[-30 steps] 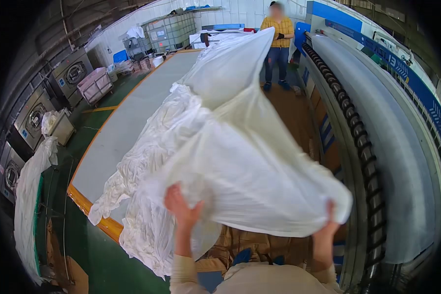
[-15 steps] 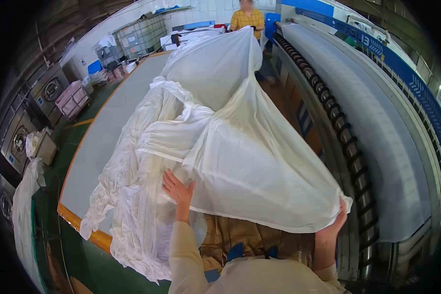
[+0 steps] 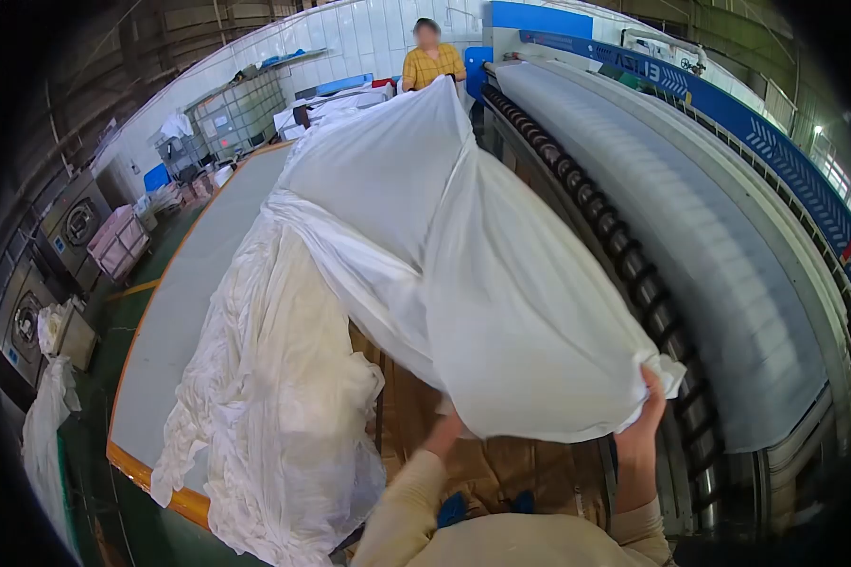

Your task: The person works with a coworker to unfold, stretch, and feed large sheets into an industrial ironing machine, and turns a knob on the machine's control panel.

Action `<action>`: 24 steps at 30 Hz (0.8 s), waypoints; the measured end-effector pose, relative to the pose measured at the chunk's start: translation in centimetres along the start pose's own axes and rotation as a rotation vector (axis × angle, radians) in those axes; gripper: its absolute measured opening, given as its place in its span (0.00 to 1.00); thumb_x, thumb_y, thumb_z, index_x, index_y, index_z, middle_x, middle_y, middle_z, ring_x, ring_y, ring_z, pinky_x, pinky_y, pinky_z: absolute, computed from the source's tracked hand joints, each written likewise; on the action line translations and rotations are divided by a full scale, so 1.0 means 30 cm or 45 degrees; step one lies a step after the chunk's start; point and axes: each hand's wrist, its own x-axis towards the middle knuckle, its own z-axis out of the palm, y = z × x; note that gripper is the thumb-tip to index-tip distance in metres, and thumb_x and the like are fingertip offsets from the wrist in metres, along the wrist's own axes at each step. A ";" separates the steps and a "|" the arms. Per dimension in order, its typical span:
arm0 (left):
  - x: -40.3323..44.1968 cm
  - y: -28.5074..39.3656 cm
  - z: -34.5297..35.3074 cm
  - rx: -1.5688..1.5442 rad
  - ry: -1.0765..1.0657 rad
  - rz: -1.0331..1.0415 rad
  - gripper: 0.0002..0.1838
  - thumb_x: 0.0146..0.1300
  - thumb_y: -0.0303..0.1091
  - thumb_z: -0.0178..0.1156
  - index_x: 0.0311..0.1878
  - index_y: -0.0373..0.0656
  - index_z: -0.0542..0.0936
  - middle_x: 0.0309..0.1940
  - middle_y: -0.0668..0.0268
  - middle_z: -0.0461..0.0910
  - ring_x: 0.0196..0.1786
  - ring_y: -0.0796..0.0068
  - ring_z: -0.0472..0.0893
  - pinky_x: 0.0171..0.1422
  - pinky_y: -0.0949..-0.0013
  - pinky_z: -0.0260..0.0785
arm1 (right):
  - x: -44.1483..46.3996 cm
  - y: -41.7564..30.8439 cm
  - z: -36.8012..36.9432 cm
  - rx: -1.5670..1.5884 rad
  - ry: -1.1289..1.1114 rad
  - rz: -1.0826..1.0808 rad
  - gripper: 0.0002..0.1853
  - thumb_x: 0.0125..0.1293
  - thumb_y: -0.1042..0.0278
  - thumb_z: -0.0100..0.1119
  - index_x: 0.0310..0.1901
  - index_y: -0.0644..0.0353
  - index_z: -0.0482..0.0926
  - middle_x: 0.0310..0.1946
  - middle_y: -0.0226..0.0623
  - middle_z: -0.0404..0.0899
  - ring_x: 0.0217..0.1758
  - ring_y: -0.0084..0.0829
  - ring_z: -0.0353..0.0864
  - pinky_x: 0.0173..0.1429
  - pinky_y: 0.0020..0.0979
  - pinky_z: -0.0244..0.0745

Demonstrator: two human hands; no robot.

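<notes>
A large white sheet point(image 3: 520, 312) stretches from my side to a co-worker at the far end. My right hand point(image 3: 645, 416) grips its near right corner, close to the roller machine. At the sheet's lower edge is my left hand point(image 3: 444, 431); its fingers are hidden behind the cloth, so its grip does not show. To the left, a heap of crumpled white linens point(image 3: 274, 397) lies on the grey-topped table point(image 3: 175, 302) and hangs over its near edge.
A long ironing machine point(image 3: 690, 255) with a black-wrapped roller point(image 3: 624, 246) runs along the right. The co-worker point(image 3: 433, 64) in a yellow checked shirt stands at the far end. Washing machines point(image 3: 76, 222) and a laundry cart point(image 3: 120, 241) line the left.
My left hand has moved from the linen heap, right and down, to the sheet's lower edge. The sheet has pulled away from the heap. My right hand keeps its corner.
</notes>
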 end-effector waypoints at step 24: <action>-0.138 0.588 -0.087 -0.173 -0.597 -0.060 0.14 0.62 0.36 0.47 0.45 0.39 0.75 0.40 0.53 0.76 0.41 0.54 0.76 0.44 0.58 0.70 | -0.035 0.555 -0.386 -0.346 0.106 0.590 0.19 0.60 0.63 0.51 0.49 0.66 0.72 0.45 0.37 0.75 0.47 0.33 0.74 0.51 0.32 0.68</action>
